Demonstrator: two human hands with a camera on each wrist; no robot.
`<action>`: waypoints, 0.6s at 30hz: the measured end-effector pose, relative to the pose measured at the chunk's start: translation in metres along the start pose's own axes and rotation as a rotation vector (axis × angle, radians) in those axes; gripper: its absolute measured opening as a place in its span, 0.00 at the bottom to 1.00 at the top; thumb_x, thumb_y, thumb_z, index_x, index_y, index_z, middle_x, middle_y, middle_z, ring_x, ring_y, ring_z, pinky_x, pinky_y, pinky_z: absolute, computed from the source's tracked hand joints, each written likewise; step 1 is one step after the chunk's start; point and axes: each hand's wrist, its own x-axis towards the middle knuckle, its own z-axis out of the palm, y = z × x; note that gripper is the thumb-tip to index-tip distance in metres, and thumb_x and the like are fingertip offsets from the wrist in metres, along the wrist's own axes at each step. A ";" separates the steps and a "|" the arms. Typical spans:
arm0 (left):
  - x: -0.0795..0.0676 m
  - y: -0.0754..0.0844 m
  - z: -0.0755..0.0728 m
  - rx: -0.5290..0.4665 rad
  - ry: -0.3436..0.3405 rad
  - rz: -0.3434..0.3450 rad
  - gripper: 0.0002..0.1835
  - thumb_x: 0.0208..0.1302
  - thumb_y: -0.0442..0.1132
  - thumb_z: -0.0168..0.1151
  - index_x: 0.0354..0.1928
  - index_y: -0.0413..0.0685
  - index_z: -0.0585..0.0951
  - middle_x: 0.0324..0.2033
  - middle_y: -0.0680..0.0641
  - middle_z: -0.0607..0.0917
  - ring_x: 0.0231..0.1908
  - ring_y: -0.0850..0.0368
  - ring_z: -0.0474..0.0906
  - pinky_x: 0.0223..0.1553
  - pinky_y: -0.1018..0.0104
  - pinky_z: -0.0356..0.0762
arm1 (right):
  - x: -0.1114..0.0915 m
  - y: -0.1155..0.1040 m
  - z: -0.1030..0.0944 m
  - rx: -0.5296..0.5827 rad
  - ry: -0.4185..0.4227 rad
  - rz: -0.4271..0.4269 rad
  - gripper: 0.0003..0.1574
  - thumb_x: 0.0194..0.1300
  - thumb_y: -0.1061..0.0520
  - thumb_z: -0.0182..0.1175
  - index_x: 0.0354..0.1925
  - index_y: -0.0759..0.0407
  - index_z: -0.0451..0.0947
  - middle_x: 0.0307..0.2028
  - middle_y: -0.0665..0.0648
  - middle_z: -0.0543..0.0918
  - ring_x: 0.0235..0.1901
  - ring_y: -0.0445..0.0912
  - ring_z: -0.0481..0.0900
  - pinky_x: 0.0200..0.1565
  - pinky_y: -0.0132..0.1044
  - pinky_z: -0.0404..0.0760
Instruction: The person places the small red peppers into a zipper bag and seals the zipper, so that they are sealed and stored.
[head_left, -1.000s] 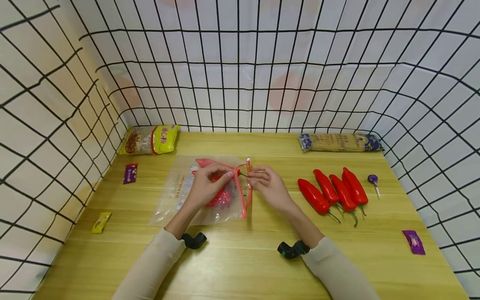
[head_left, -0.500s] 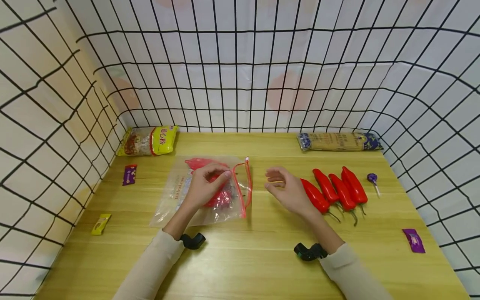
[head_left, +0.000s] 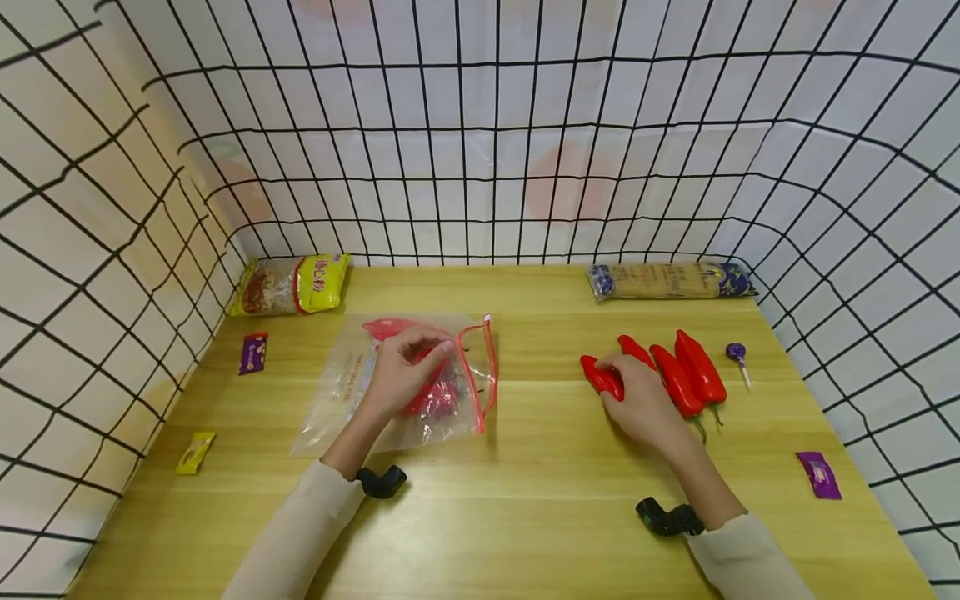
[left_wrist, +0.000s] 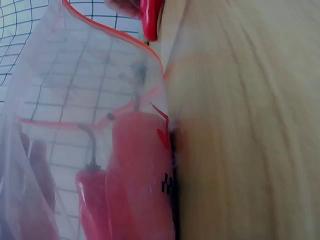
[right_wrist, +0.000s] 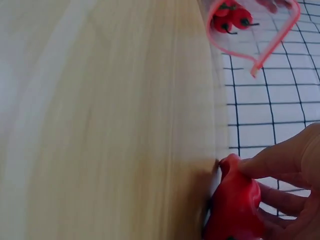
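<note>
Left hand: pinches the bag; red peppers inside.
Right hand: thumb and fingers around one pepper.
More peppers: three, just beside that hand.

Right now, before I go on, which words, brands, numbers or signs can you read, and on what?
"通心粉", as best I can read it: yellow packet, back left.
Zip bag: red print, too blurred.
Long packet, back right: characters too blurred.
Left purple wrapper, yellow wrapper, right purple wrapper: too small.
No numbers are legible.
</note>
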 end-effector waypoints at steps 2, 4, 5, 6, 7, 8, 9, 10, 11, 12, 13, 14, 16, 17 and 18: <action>0.000 0.006 0.002 0.006 -0.001 0.005 0.09 0.64 0.39 0.65 0.42 0.43 0.85 0.40 0.46 0.86 0.42 0.58 0.80 0.50 0.58 0.80 | 0.004 -0.003 0.007 0.010 0.006 -0.022 0.25 0.61 0.62 0.61 0.57 0.59 0.73 0.58 0.62 0.76 0.57 0.58 0.73 0.57 0.58 0.73; 0.002 0.009 0.004 0.006 -0.001 0.008 0.09 0.64 0.40 0.66 0.42 0.44 0.85 0.39 0.46 0.86 0.42 0.58 0.80 0.50 0.56 0.79 | 0.009 -0.009 0.015 0.020 0.004 -0.053 0.25 0.62 0.62 0.62 0.58 0.58 0.73 0.58 0.62 0.76 0.57 0.58 0.73 0.57 0.57 0.73; 0.002 0.010 0.005 0.010 -0.002 0.010 0.09 0.64 0.40 0.66 0.42 0.44 0.86 0.39 0.47 0.86 0.42 0.58 0.80 0.49 0.55 0.79 | 0.011 -0.012 0.018 0.023 0.001 -0.076 0.25 0.62 0.61 0.62 0.58 0.58 0.73 0.59 0.62 0.76 0.57 0.58 0.72 0.57 0.57 0.73; 0.002 0.010 0.006 0.016 -0.005 0.012 0.08 0.64 0.40 0.66 0.42 0.45 0.86 0.39 0.47 0.86 0.42 0.58 0.80 0.49 0.55 0.79 | 0.014 -0.015 0.022 0.027 0.000 -0.097 0.26 0.62 0.60 0.63 0.59 0.57 0.72 0.59 0.61 0.76 0.57 0.57 0.73 0.57 0.56 0.74; 0.003 0.010 0.007 0.021 -0.009 0.013 0.08 0.64 0.40 0.66 0.42 0.45 0.86 0.39 0.47 0.87 0.42 0.58 0.80 0.49 0.55 0.79 | 0.015 -0.017 0.024 0.032 0.003 -0.107 0.27 0.62 0.59 0.63 0.59 0.57 0.72 0.59 0.61 0.76 0.57 0.57 0.73 0.57 0.55 0.74; 0.003 0.010 0.008 0.022 -0.012 0.017 0.08 0.64 0.40 0.66 0.42 0.46 0.86 0.39 0.48 0.87 0.43 0.58 0.80 0.49 0.54 0.79 | 0.015 -0.019 0.025 0.028 0.010 -0.112 0.28 0.62 0.57 0.64 0.60 0.57 0.72 0.59 0.61 0.76 0.58 0.57 0.72 0.57 0.55 0.74; 0.002 0.010 0.009 0.024 -0.013 0.019 0.08 0.64 0.40 0.66 0.42 0.46 0.86 0.39 0.48 0.87 0.43 0.58 0.80 0.49 0.53 0.79 | 0.014 -0.020 0.025 0.022 0.020 -0.106 0.30 0.61 0.55 0.66 0.61 0.57 0.72 0.60 0.61 0.76 0.58 0.57 0.72 0.58 0.55 0.74; 0.003 0.005 0.010 0.028 -0.013 0.026 0.07 0.64 0.42 0.66 0.41 0.49 0.86 0.39 0.50 0.87 0.43 0.58 0.80 0.49 0.52 0.79 | 0.012 -0.020 0.024 0.013 0.025 -0.094 0.33 0.60 0.52 0.67 0.62 0.57 0.71 0.60 0.61 0.75 0.59 0.57 0.72 0.58 0.56 0.74; 0.004 0.000 0.009 0.029 -0.011 0.032 0.07 0.64 0.44 0.66 0.41 0.52 0.86 0.38 0.52 0.87 0.43 0.59 0.80 0.49 0.51 0.79 | 0.011 -0.019 0.022 0.007 0.025 -0.074 0.36 0.59 0.50 0.68 0.63 0.57 0.70 0.61 0.61 0.75 0.59 0.57 0.72 0.57 0.56 0.74; 0.005 -0.004 0.009 0.029 -0.008 0.039 0.07 0.64 0.46 0.66 0.40 0.54 0.86 0.38 0.53 0.87 0.43 0.60 0.80 0.49 0.51 0.79 | 0.008 -0.018 0.019 0.000 0.023 -0.049 0.39 0.57 0.48 0.69 0.63 0.57 0.69 0.61 0.61 0.75 0.59 0.57 0.72 0.56 0.56 0.75; 0.006 -0.008 0.008 0.025 -0.005 0.045 0.07 0.63 0.48 0.66 0.40 0.56 0.86 0.38 0.55 0.87 0.43 0.60 0.80 0.50 0.51 0.79 | 0.006 -0.017 0.016 -0.010 0.015 -0.029 0.41 0.56 0.46 0.70 0.64 0.57 0.68 0.60 0.61 0.75 0.58 0.57 0.73 0.55 0.56 0.76; 0.007 -0.012 0.008 0.027 0.001 0.053 0.08 0.63 0.50 0.66 0.40 0.58 0.86 0.38 0.56 0.87 0.44 0.61 0.81 0.50 0.51 0.79 | 0.004 -0.015 0.014 -0.021 -0.002 -0.012 0.42 0.55 0.46 0.71 0.64 0.57 0.68 0.59 0.61 0.76 0.56 0.57 0.74 0.53 0.55 0.77; 0.010 -0.019 0.006 0.041 0.012 0.063 0.09 0.61 0.54 0.66 0.39 0.63 0.86 0.38 0.59 0.87 0.44 0.63 0.80 0.51 0.53 0.79 | 0.002 -0.012 0.010 -0.032 -0.040 0.006 0.42 0.55 0.46 0.71 0.63 0.58 0.69 0.54 0.62 0.79 0.49 0.55 0.78 0.46 0.51 0.80; 0.010 -0.018 0.006 0.046 0.016 0.063 0.09 0.61 0.55 0.66 0.39 0.63 0.86 0.39 0.59 0.87 0.45 0.63 0.80 0.51 0.54 0.78 | 0.001 -0.011 0.009 -0.032 -0.050 0.013 0.40 0.55 0.47 0.71 0.62 0.59 0.69 0.52 0.61 0.80 0.45 0.53 0.79 0.43 0.47 0.80; 0.011 -0.018 0.006 0.049 0.018 0.067 0.10 0.61 0.55 0.66 0.40 0.63 0.86 0.39 0.59 0.86 0.45 0.63 0.80 0.51 0.55 0.78 | 0.001 -0.011 0.009 -0.025 -0.055 0.015 0.38 0.56 0.48 0.71 0.60 0.59 0.70 0.50 0.61 0.81 0.42 0.51 0.79 0.41 0.44 0.80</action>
